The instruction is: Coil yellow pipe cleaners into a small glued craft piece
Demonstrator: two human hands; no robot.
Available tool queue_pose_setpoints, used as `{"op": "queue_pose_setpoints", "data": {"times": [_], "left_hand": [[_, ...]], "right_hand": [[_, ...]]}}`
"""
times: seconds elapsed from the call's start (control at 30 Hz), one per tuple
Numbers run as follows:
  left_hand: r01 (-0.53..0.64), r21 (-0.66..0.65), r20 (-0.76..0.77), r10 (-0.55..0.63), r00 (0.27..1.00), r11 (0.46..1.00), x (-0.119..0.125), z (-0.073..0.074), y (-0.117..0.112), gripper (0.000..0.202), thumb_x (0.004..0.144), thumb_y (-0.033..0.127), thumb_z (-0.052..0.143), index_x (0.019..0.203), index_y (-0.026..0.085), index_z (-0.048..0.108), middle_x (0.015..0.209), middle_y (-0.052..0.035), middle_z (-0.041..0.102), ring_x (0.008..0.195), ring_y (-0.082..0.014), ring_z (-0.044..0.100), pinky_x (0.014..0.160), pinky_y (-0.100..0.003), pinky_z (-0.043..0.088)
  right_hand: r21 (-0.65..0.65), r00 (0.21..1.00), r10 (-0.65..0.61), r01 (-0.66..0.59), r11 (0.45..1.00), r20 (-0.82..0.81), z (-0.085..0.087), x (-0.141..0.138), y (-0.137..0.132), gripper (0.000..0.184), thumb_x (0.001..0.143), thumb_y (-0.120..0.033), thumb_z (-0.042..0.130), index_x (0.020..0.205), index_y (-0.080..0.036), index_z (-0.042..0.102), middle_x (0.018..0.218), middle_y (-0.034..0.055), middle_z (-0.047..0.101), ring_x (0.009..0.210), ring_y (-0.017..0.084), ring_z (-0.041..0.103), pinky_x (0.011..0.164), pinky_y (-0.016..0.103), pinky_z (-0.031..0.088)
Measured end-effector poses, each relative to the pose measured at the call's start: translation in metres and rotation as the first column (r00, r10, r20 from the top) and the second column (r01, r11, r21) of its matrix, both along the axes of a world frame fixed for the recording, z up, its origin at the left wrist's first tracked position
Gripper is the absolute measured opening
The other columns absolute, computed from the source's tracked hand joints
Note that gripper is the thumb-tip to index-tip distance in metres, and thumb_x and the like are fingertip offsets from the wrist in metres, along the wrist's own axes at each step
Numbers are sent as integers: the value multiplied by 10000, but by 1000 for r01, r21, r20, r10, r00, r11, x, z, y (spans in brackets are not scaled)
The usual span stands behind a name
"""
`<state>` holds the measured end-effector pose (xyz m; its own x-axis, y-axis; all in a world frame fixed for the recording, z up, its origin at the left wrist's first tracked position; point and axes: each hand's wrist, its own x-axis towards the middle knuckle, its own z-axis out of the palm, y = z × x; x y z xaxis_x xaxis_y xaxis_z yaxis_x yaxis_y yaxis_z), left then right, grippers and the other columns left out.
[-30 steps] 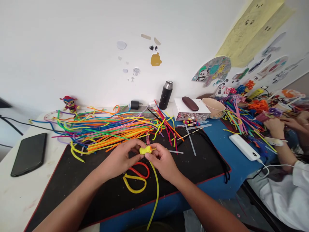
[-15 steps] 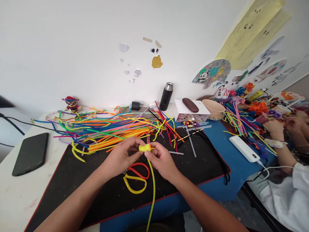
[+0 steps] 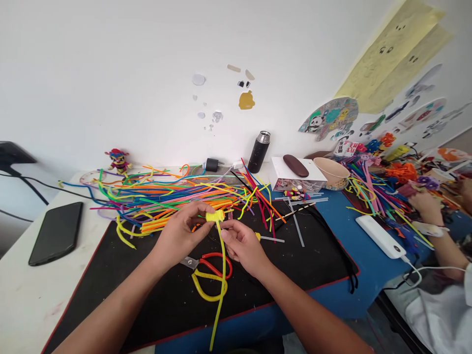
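A tight coil of yellow pipe cleaner sits between the thumb and fingers of my left hand. From it a long yellow strand hangs toward me, over the mat. My right hand is closed in a pinch at the top of this strand, just below the coil; its fingertips partly cover the contact. Under the strand lie scissors with one red and one yellow handle, their blades pointing left. Behind my hands spreads a pile of loose, many-coloured pipe cleaners.
A black mat covers much of the desk. To the left lies a dark tablet-like device. Along the wall stand a small doll, a black flask, a white box and a bowl. A co-worker's hand is busy at right, beyond a white power bank.
My right hand has moved off the coil and down onto the strand. The coil has shifted slightly left in my left hand, and the strand now crosses the scissor handles. The view has turned slightly.
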<state>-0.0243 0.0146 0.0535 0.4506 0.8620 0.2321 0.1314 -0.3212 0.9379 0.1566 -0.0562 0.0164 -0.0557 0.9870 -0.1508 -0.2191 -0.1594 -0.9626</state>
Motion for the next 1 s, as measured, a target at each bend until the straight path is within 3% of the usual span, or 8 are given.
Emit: {"op": "queue_pose_setpoints", "data": {"times": [0.17,0.3,0.57,0.83,1.0], "left_hand": [[-34,-11,-16,34,999,999,0,-3,2,138,887,318,707,999,238,689,1042,-50,715,919,-225,719,873,-367,613],[-60,-118,43,65,997,991,1,-5,3,225,852,363,750,1008,217,681,1033,-60,727,908,-231,728,860,-377,608],[86,-361,178,-22,984,929,-1,3,5,373,769,437,863,976,186,682,894,-53,746,812,-213,713,768,-349,599],[255,-454,227,-166,960,854,-11,12,8,322,787,375,868,983,183,698,847,-35,749,731,-183,696,744,-331,586],[293,-466,180,-235,955,835,-20,17,10,276,814,358,845,979,178,716,872,-48,750,781,-183,688,737,-293,546]], "right_hand": [[13,997,67,-67,998,39,6,-4,1,530,833,-698,743,928,-179,701,526,-100,403,430,75,327,412,221,243],[17,997,67,-68,998,38,8,-5,4,527,831,-711,734,856,-185,697,511,-100,388,425,74,302,417,227,241],[23,993,85,-87,996,76,-1,-3,10,518,851,-689,743,852,-172,718,506,-97,371,433,74,288,430,232,221],[23,969,166,-173,985,183,-5,4,18,505,857,-651,755,925,-152,791,599,-44,494,500,90,310,474,251,239],[19,922,221,-239,971,317,6,9,24,471,834,-621,783,775,-158,726,556,-70,396,537,101,315,506,250,220]]}}
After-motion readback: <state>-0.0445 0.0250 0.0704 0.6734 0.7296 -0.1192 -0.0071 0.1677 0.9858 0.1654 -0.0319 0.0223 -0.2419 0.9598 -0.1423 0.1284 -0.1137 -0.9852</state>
